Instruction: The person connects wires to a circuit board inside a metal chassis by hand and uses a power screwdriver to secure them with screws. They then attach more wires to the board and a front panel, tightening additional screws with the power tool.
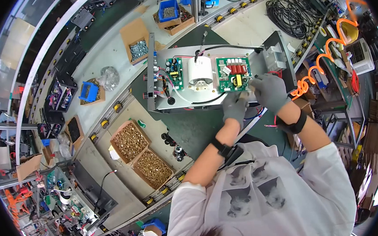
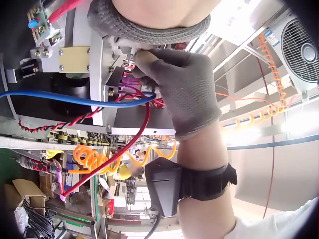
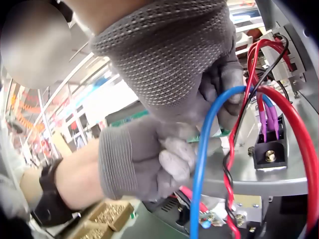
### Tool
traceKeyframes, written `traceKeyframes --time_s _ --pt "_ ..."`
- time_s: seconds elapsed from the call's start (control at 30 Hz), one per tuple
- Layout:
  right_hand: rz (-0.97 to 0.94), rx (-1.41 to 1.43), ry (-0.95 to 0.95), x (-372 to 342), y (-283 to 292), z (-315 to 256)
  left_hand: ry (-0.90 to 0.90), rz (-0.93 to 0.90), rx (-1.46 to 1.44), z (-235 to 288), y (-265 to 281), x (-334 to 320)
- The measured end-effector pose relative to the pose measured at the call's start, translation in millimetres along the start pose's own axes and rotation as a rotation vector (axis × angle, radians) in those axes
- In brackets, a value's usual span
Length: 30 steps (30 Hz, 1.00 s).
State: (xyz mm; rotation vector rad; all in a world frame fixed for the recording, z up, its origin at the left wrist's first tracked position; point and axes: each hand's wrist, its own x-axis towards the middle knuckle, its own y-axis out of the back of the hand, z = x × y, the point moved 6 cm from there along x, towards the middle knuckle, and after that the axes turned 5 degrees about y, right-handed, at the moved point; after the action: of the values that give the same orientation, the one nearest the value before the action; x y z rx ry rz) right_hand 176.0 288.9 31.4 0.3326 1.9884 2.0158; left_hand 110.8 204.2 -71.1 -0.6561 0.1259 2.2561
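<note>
Both gloved hands meet at the near right corner of a green circuit board [image 1: 222, 73] with red and yellow parts, mounted on an opened metal chassis [image 1: 170, 102]. The left hand [image 1: 234, 106] has its fingers bent at the chassis front edge. From the right, the right hand [image 1: 270, 93] reaches over the board's corner, fingers curled down close to the left fingertips. In the right wrist view, a blue cable [image 3: 202, 164] and a red cable [image 3: 299, 144] loop past the hands beside a black terminal block [image 3: 270, 154]. I cannot tell what the overlapping fingers hold.
A white cylindrical part [image 1: 200, 70] and a smaller green board [image 1: 175, 74] sit left on the chassis. Boxes of brass-coloured fasteners [image 1: 130, 141] stand lower left. An orange coiled hose [image 1: 322, 58] hangs at right; black cable coils [image 1: 291, 14] lie behind.
</note>
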Motion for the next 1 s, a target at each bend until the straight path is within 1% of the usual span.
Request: traceKeyframes --time_s 0.07,0.1,0.13,0.2,0.23,0.27,0.33,0.37,0.4,0.47,0.5,0.6,0.63,0.7,0.73,0.8,0.83,0.9,0.93,1.0 --pt "0.427 0.144 -0.056 3 30 -7 0.176 -0.106 -0.192 -1 5 -17" --pt "0.454 0.253 -0.08 9 34 -11 0.116 -0.074 -0.159 0 14 -21" --pt "0.46 0.26 -0.078 16 36 -20 0.113 -0.068 -0.153 -2 20 -21" --pt "0.488 0.312 -0.036 28 39 -35 -0.204 0.056 -0.006 14 37 -21" --pt "0.431 0.327 -0.04 36 28 -35 -0.257 0.117 0.001 19 44 -19" --pt "0.431 0.331 -0.033 39 23 -35 -0.258 0.125 0.001 21 44 -17" --pt "0.498 0.355 0.133 42 21 -38 -0.36 0.268 -0.241 44 56 -21" --pt "0.486 0.366 0.231 42 21 -40 -0.409 0.289 -0.156 52 59 -21" --pt "0.486 0.367 0.24 40 18 -36 -0.411 0.297 -0.159 51 62 -20" --pt "0.384 0.218 0.398 34 7 -43 -0.545 0.251 0.131 53 57 -17" --pt "0.413 0.245 0.399 31 10 -42 -0.543 0.251 0.128 49 56 -15" --pt "0.448 0.254 0.383 28 18 -40 -0.218 0.252 -0.151 20 55 -1" --pt "0.447 0.253 0.381 28 17 -40 -0.217 0.25 -0.151 16 55 2" --pt "0.379 0.308 0.304 30 14 -37 0.024 0.136 -0.451 -3 48 7" --pt "0.374 0.309 0.303 30 18 -38 0.029 0.136 -0.453 -4 47 6" --pt "0.127 0.455 0.175 34 18 -35 -0.261 0.197 -0.382 11 48 -1" --pt "0.117 0.457 0.174 35 19 -34 -0.251 0.2 -0.384 5 46 0" --pt "0.003 0.481 0.23 44 17 -30 -0.372 0.168 -0.558 4 44 6" --pt "-0.003 0.479 0.231 48 15 -27 -0.369 0.169 -0.564 3 44 9" --pt "-0.095 0.421 0.206 52 5 -22 -0.321 0.195 -0.536 0 43 11"
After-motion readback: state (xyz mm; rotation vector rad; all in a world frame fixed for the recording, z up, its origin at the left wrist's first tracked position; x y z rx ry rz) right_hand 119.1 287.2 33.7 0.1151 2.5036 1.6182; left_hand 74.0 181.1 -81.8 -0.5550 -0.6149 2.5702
